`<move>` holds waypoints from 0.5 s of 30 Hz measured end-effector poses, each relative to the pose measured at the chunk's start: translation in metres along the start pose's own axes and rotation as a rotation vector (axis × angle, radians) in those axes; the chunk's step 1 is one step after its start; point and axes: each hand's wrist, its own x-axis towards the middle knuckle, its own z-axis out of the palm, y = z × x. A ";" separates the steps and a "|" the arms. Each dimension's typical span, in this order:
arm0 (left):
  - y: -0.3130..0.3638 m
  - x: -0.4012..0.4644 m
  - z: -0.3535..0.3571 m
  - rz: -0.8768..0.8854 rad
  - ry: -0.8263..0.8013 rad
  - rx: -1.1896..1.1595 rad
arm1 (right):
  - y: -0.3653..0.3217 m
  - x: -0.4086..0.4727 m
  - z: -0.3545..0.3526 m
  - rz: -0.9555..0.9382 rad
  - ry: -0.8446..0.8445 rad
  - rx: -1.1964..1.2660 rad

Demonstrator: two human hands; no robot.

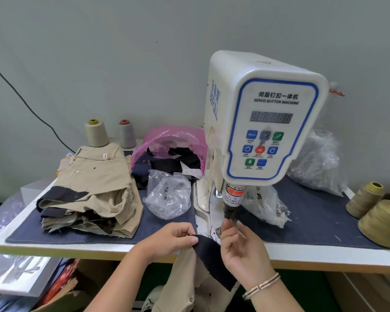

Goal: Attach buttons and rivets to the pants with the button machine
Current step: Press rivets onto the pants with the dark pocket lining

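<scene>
Khaki pants (pixel 182 287) with a dark fabric panel hang over the near table edge, below the head of the white button machine (pixel 266 118). Left hand (pixel 169 240), fingers curled, pinches the upper edge of the dark panel between thumb and forefinger. Right hand (pixel 241 248) is raised just beneath the machine's black punch, thumb and fingertips drawn together at the punch tip; whether they hold a small part cannot be told. A beaded bracelet (pixel 261 285) circles the right wrist.

Work surface: a white-edged table (pixel 77 247) covered by a dark denim mat (pixel 313 212), set against a plain pale wall (pixel 144 52). Left of the machine lies a stack of finished khaki pants (pixel 95 190); between stack and machine sit a clear plastic bag of small metal parts (pixel 167 194) and, behind it, a pink bag of dark fabric pieces (pixel 173 149). Two thread cones (pixel 96 132) stand at the back left, and two tan ones (pixel 378 215) at the right edge. Another clear bag (pixel 320 163) rests right of the machine.
</scene>
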 end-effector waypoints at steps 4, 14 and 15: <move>0.003 -0.001 0.000 -0.004 0.018 -0.028 | 0.030 -0.006 0.003 -0.036 -0.070 -0.273; -0.003 0.005 0.004 0.004 0.142 -0.005 | 0.066 0.118 0.068 -0.787 -0.055 -2.199; -0.004 0.004 0.004 0.006 0.140 -0.007 | 0.065 0.133 0.068 -0.778 0.000 -2.334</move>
